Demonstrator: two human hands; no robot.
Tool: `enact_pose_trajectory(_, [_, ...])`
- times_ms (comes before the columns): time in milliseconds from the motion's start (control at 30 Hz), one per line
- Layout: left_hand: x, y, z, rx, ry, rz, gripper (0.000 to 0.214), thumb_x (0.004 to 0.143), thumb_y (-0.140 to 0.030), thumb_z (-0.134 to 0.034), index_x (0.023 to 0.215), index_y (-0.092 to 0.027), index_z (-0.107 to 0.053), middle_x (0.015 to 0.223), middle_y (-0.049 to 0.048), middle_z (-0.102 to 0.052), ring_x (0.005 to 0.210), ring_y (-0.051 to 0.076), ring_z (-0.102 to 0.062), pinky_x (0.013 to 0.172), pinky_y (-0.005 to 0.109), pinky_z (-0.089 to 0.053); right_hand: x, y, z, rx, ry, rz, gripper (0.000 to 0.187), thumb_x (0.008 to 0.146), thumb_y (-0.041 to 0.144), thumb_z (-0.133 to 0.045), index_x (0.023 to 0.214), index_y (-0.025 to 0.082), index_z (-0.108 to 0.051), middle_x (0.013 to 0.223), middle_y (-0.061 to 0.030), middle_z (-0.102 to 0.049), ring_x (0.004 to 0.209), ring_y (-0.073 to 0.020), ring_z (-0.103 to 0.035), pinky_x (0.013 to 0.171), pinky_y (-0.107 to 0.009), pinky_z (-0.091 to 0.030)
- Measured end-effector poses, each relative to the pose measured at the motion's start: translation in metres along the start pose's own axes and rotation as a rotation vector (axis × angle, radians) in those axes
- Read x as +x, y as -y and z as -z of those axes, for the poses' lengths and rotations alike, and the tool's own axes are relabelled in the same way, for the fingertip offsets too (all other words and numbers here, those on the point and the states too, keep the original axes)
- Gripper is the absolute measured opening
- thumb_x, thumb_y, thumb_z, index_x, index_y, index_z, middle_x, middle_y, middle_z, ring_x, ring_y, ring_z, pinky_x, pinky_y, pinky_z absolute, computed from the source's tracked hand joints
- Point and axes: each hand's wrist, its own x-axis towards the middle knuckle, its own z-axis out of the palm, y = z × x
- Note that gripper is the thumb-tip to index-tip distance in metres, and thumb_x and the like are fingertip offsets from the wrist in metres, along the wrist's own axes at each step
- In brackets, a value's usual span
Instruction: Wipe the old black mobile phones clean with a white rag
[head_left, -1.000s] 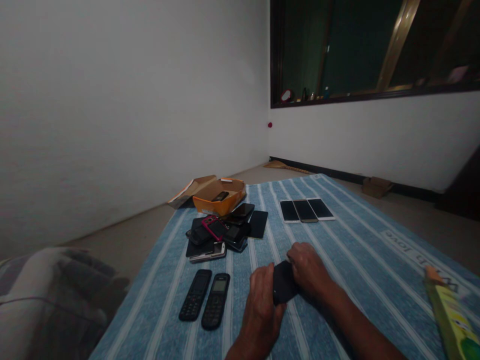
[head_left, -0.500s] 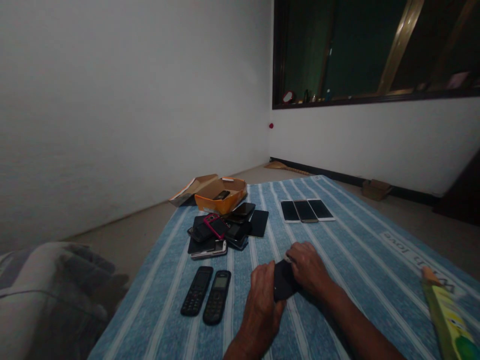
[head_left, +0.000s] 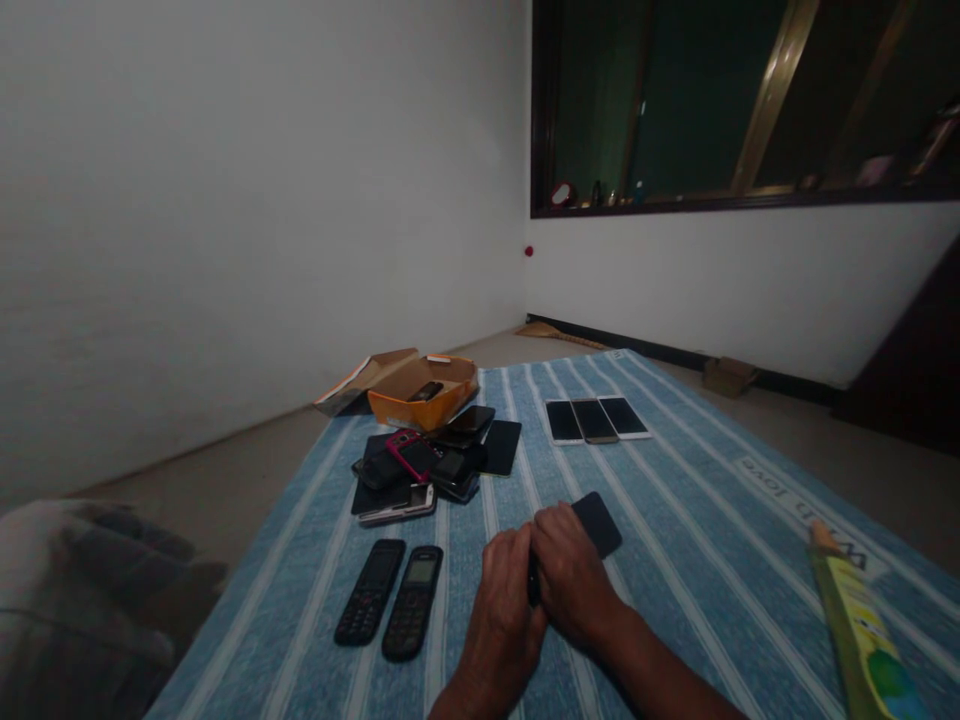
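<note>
My left hand (head_left: 501, 605) is closed around a dark phone (head_left: 533, 580), of which only a narrow edge shows between my hands. Pressed close beside it, my right hand (head_left: 571, 578) has its fingers curled against the same phone. A dark flat rectangular piece (head_left: 598, 524) sticks out past my right hand, low over the cloth; whether it lies there or is held cannot be told. To the left of my hands, two black keypad phones (head_left: 370, 592) lie side by side, the right one (head_left: 413, 603) with a pale screen.
Beyond them lies a pile of phones (head_left: 397, 500), one with a pink frame (head_left: 411, 455). An open orange box (head_left: 427, 405) stands behind it. Three phones (head_left: 596, 420) lie in a row farther right. A yellow-green packet (head_left: 862, 630) rests near the right edge of the striped cloth (head_left: 697, 560).
My right hand has moved inward over the phone, against my left hand. The dark flat piece now shows beyond my right hand. The view has shifted slightly right.
</note>
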Motion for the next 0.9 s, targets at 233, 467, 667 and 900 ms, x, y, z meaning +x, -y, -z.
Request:
enact_pose_trajectory(233, [0.004,-0.003,0.001,-0.007,-0.038,-0.011,0.072,0.084,-0.01,-0.053,0.148,-0.017,-0.02,0.129,0.0181,-0.051,0.121,0.032,-0.049,0.097,0.051,-0.047,-0.016,-0.011,0.007,-0.051,0.012,0.012,0.036,0.089,0.004,-0.04,0.119,0.016,-0.057,0.117,-0.0104,-0.064,0.116,-0.0253,-0.051,0.108,-0.047,-0.032])
enact_pose_trajectory(467, [0.003,-0.001,0.0,-0.008,-0.036,0.061,0.077,0.077,-0.007,-0.057,0.146,-0.016,-0.023,0.124,0.0169,-0.052,0.116,0.03,-0.05,0.095,0.05,-0.048,-0.032,-0.041,0.01,-0.23,-0.017,-0.117,0.045,0.082,-0.002,-0.039,0.119,0.014,-0.06,0.126,-0.0138,-0.062,0.124,-0.0287,-0.05,0.104,-0.05,-0.039])
enact_pose_trajectory(667, [0.002,0.004,-0.004,-0.033,-0.003,0.14,0.082,0.072,-0.009,-0.061,0.145,-0.015,-0.025,0.122,0.0157,-0.053,0.114,0.031,-0.051,0.094,0.051,-0.049,-0.043,-0.042,0.012,-0.268,-0.035,-0.134,0.046,0.08,-0.003,-0.038,0.117,0.011,-0.062,0.122,-0.0173,-0.064,0.119,-0.0293,-0.055,0.098,-0.048,-0.047])
enact_pose_trajectory(900, [0.001,0.008,-0.005,-0.04,0.002,0.193,0.074,0.076,-0.017,-0.063,0.143,-0.014,-0.032,0.12,0.0144,-0.057,0.112,0.029,-0.054,0.095,0.049,-0.05,-0.056,0.001,0.003,-0.141,0.077,0.006,0.049,0.078,-0.003,-0.041,0.12,0.011,-0.061,0.128,-0.0146,-0.063,0.123,-0.0281,-0.054,0.101,-0.046,-0.047])
